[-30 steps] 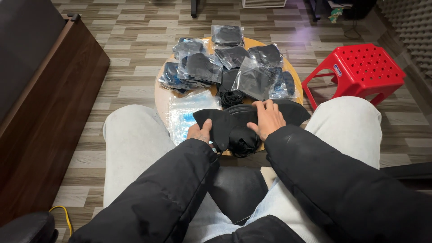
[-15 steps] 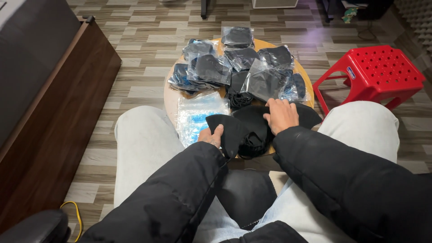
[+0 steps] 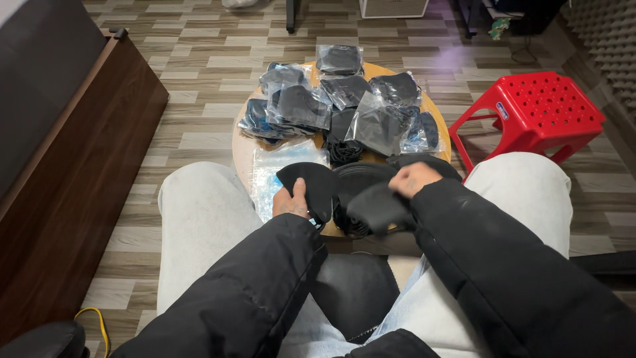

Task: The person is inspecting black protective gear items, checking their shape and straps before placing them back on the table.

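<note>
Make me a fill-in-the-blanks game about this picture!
1. The left hand holds a mask that is ____ in colour.
2. The stool on the floor is ____.
3. The bagged masks lie on a small ____ table.
4. The right hand holds another ____.

Missing words: black; red; round; mask

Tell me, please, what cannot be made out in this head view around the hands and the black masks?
- Right hand: motion-blurred; its grip on the black mask is unclear.
- Left hand: fingers hidden behind its mask.
- Round table: near edge covered by masks and sleeves.
- Bagged masks: number too small to tell.
</note>
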